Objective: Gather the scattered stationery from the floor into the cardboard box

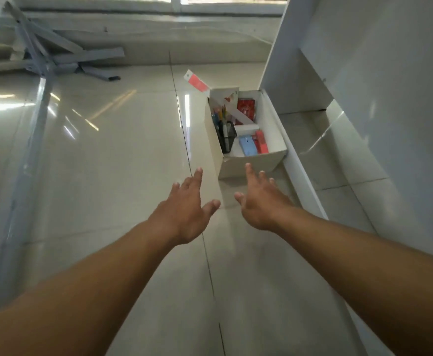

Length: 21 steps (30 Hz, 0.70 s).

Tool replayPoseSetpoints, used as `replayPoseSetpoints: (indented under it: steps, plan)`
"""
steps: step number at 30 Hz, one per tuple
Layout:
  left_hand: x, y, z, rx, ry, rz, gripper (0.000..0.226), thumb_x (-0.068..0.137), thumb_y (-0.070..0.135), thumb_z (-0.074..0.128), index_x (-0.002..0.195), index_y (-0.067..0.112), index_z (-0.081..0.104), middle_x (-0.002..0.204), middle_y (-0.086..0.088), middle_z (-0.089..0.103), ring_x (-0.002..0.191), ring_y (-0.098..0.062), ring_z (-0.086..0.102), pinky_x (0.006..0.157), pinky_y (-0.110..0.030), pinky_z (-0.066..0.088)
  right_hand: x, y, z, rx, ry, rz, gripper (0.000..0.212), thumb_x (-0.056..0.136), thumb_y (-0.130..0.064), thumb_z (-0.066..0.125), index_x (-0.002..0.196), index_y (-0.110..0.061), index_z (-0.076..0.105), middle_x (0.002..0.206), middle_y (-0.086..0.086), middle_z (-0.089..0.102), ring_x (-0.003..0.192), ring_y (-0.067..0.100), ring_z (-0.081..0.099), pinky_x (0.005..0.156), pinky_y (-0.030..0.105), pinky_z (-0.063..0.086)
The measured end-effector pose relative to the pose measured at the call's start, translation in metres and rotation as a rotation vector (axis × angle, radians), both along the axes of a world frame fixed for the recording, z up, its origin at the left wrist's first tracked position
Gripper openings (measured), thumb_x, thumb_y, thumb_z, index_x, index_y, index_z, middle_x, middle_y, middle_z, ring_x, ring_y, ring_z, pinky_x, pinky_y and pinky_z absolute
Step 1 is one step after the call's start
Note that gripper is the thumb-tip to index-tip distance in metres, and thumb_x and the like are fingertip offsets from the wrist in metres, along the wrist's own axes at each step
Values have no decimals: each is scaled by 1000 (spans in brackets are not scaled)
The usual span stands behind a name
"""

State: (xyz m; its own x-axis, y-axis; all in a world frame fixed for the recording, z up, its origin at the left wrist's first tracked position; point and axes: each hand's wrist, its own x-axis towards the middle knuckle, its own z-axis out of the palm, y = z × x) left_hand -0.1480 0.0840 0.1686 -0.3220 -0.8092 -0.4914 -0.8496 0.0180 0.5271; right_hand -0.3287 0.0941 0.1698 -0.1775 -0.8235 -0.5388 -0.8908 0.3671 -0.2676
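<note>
Nearest to us, our left hand (184,214) and right hand (259,204) hover over the tiled floor (107,163) with fingers spread, holding nothing, just short of the cardboard box (251,165) and not touching it. The box stands on the floor just beyond our fingertips, its right side close against a white panel (300,170). Inside we see a black mesh pen holder (227,138) with pencils, a blue item (247,147), a red item (261,142), and farther back a red packet (246,107). A pink-and-white strip (196,80) pokes out past the far left corner. We see no loose stationery on the floor here. We judge the box light, but thin-walled and likely to flex, so we would grip it low on opposite walls and keep it level, as the upright holder could tip.
</note>
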Motion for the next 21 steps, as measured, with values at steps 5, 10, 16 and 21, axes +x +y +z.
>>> replayPoseSetpoints:
  steps: [5,10,16,21]
  plan:
    - [29,69,25,166,-15,72,91,99,59,45,162,26,-11,172,1,4,157,-22,12,123,-51,25,16,57,20,29,-9,-33,77,102,-45,49,159,-32,0,166,9,21,149,33,30,114,63,33]
    - [68,62,66,188,-153,1,85,102,58,35,159,27,-20,172,-1,0,157,-25,9,122,-50,26,27,64,47,111,-42,-64,73,102,-44,48,159,-32,3,166,7,22,148,29,32,115,57,36]
    - [74,22,56,48,-97,40,81,103,54,35,161,27,-16,172,1,0,157,-24,5,122,-49,26,34,28,42,70,-64,-61,81,102,-44,51,159,-36,-6,170,3,12,155,27,18,120,55,30]
    - [72,32,14,74,-71,135,82,103,54,38,161,29,-14,172,4,-3,158,-23,2,122,-49,22,54,7,14,-33,-68,7,88,102,-43,53,158,-37,-14,171,2,5,156,26,13,120,51,28]
